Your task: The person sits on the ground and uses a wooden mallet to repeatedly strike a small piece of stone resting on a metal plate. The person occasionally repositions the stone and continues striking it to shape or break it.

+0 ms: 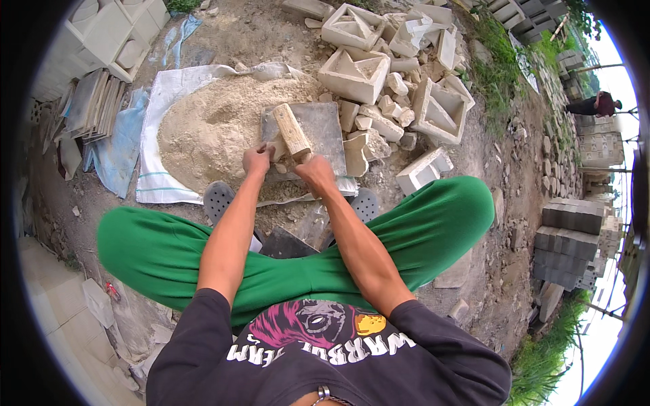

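My right hand point(317, 174) is closed at the near end of a short, thick wooden club point(291, 130). The club slants away over a flat grey slab point(323, 128) on the ground in front of me. Just left of it, my left hand point(256, 161) has its fingers closed on a small pale stone piece point(277, 150), partly hidden by the fingers. Under and beyond the left hand spreads a heap of beige crushed stone point(210, 128), lying on a white woven sack point(150, 166) that reaches beneath the slab.
Broken pale block moulds point(355, 74) and stone chunks point(389, 108) pile up beyond the slab to the right. Thin boards point(91, 108) lean at the left by white blocks point(112, 40). Grey blocks point(572, 220) stand stacked at far right. A person point(599, 103) is in the distance.
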Tool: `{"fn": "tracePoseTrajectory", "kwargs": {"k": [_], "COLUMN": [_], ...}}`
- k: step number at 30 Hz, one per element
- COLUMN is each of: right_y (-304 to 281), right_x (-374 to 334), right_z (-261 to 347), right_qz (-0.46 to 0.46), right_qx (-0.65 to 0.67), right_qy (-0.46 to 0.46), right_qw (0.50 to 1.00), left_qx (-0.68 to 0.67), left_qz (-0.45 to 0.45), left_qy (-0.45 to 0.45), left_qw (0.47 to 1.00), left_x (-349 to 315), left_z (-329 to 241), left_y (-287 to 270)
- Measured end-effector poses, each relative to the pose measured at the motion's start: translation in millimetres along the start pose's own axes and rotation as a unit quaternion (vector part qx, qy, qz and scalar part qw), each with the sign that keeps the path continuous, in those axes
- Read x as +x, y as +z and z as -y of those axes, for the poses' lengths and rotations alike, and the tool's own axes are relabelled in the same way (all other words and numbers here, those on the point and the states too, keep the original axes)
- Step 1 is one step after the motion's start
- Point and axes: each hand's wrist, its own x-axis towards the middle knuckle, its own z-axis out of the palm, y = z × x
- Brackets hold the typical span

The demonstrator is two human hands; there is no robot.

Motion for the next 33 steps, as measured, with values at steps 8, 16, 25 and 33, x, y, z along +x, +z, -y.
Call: {"fn": "tracePoseTrajectory", "kwargs": {"k": [8, 16, 25, 33], "right_y": [-40, 16, -26, 37], "right_x": [-41, -9, -48, -33], "right_z": [67, -5, 57, -20], "right_qz": [-0.093, -0.037, -0.133, -0.032], "right_qx": [0.066, -0.033, 0.122, 0.061], "right_qy": [-0.144, -0.012, -0.151, 0.021], "right_qw": [0.983, 0.999, 0.972, 0.997], "left_qx": [0.037, 0.036, 0.042, 0.014], "left_qz": [-0.019, -0.021, -0.034, -0.041], "left_qy": [0.045, -0.025, 0.01, -0.024], "left_qw": [0.998, 0.999, 0.999, 0.999], "left_x": [15, 14, 27, 10], "left_z": [39, 17, 49, 36], "left_y": [-1, -1, 14, 8]}}
